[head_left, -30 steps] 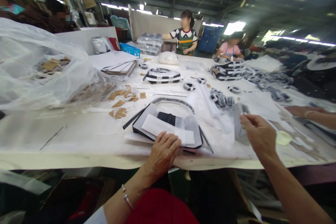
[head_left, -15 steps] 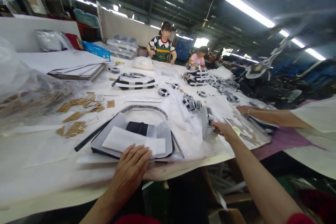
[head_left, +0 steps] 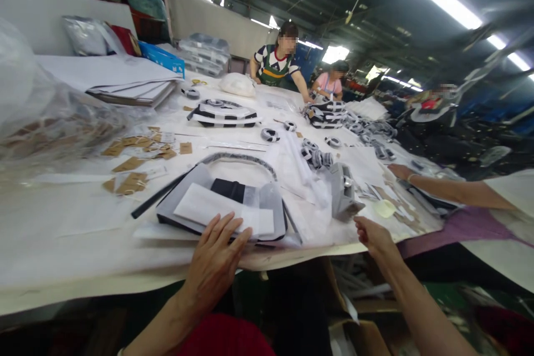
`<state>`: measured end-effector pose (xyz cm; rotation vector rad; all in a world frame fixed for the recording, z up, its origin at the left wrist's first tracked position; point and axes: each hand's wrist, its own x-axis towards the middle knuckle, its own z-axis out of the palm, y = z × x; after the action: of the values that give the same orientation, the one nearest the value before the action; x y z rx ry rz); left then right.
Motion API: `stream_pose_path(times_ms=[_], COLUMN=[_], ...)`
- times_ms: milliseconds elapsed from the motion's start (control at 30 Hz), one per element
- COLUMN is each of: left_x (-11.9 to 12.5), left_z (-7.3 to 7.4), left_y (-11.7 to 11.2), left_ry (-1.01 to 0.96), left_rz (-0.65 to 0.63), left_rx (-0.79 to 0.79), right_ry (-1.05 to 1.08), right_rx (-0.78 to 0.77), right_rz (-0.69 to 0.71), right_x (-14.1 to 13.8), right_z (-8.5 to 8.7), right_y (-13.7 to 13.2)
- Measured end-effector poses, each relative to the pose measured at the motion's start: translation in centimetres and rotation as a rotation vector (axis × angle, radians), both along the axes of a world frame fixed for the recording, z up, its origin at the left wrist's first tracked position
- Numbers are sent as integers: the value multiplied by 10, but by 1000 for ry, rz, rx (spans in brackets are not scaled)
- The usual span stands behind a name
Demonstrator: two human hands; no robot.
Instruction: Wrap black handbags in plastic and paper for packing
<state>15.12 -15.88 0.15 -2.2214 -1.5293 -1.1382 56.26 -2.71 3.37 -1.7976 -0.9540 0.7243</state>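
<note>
Where the grey bag [head_left: 269, 200] lies flat near the front edge of the table [head_left: 62, 233], a white sheet [head_left: 204, 208] covers it. Left hand [head_left: 217, 258] palm down, fingers spread, tips on the sheet. Right hand [head_left: 375, 236] at the table edge, fingers loosely together, gripping nothing, just beside a grey folded piece [head_left: 344, 194]. Brown card tags [head_left: 133, 167] further left; a co-worker's arm [head_left: 442, 189] at right.

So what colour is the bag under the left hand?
Grey bag, with a black patch and white paper on top; head view.
</note>
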Motion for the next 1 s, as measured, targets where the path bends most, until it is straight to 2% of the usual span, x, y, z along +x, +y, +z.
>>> stream_pose_path(times_ms=[67, 100, 167, 200, 267, 300, 367, 400, 467, 567, 667, 867, 933, 1000], left_x=[0, 1, 1, 1, 2, 2, 2, 3, 3, 3, 2, 1, 1, 2], left_z=[1, 1, 1, 1, 0, 0, -1, -1, -2, -5, -7, -9, -9, -9], left_y=[-2, -2, -3, -3, -3, -4, -4, -5, -5, -4, -4, -3, -3, -2], left_ry=[-4, -6, -8, -8, -11, -12, -13, -14, -16, -12, 1, -25, -23, -24], left_rz=[-2, -7, -13, -11, 1, 5, 8, 5, 1, 3, -4, -12, -19, -17], left_rx=[-29, -48, -87, -104, -131, -138, -147, -146, -139, -124, -124, -93, -99, -104], right_ry=[-32, -50, -112, -158, -267, -309, -317, -315, -329, -459, -638, -1002, -1078, -1243], right_rx=[-94, -131, -178, -177, -174, -173, -277, -334, -429, -552, -606, -602, -552, -447], right_rz=[-5, 12, 121, 232, 549, 701, 1041, 1188, 1464, 1720, 1853, 1937, 1937, 1935], right_x=[0, -1, -11, -23, -61, -86, -143, -171, -219, -266, -292, -320, -325, -330], right_z=[-14, -15, -4, 9, 44, 63, 96, 108, 120, 115, 102, 87, 85, 86], right_y=[-15, -20, -24, -24, -21, -19, -13, -10, 0, 18, 36, 56, 54, 48])
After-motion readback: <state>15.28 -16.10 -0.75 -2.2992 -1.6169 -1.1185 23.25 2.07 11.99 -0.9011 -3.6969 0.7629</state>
